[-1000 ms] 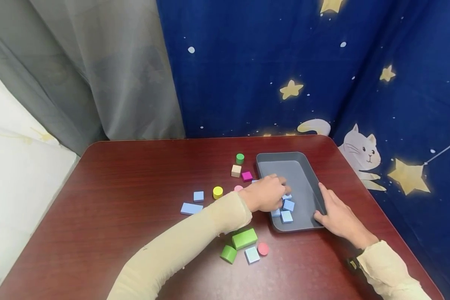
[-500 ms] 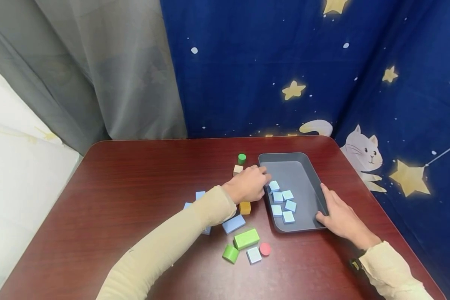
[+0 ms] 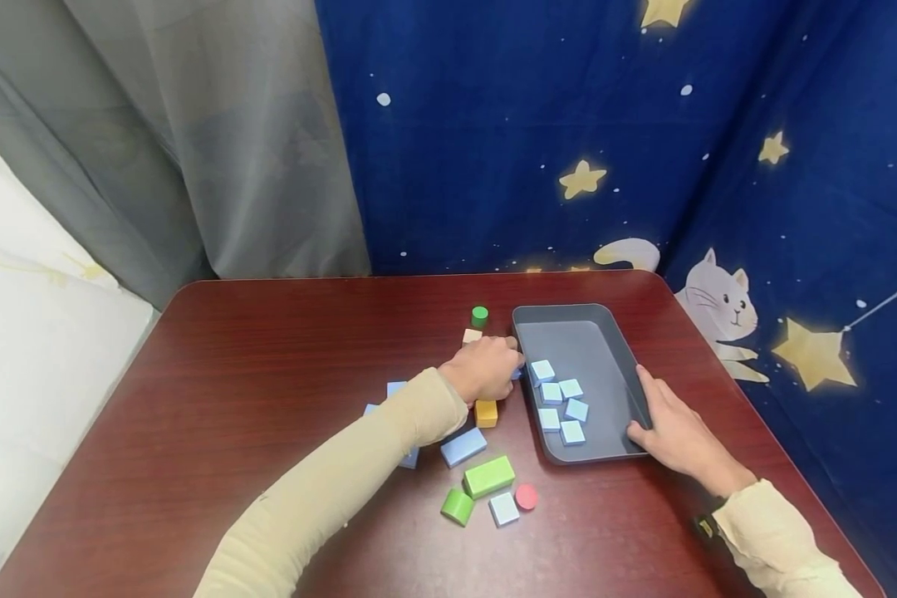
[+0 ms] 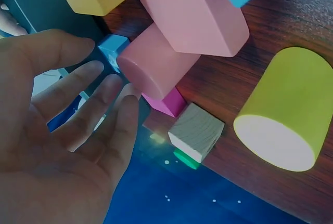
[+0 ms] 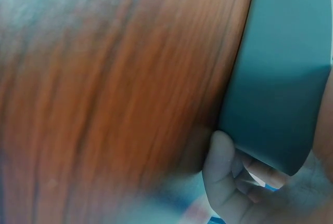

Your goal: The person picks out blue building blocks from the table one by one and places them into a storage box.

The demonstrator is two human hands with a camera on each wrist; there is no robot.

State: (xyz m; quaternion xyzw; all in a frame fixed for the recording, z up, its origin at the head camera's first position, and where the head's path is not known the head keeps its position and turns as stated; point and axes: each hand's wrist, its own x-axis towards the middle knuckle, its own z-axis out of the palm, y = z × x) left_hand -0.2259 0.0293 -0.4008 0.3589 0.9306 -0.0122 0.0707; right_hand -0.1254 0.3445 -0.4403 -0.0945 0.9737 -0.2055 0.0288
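Lying just beside loose left hand (image 3: 484, 368), apparently unpinched: blue block (image 4: 112, 49); right hand (image 3: 678, 436) gripping tray (image 3: 586, 350).

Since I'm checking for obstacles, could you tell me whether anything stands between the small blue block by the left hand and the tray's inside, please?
Only the tray's left wall stands between the blue block and the inside; nothing visible separates the block from the left hand.

No words or numbers can be read on the blocks (image 3: 489, 476), the tray (image 3: 579, 336) or the tabletop (image 3: 269, 357). The dark wristband (image 3: 706, 525), near the tabletop's right edge, has a tiny yellowish mark, too small to read. The small blue block (image 4: 113, 47) has a pale, blurry spot.
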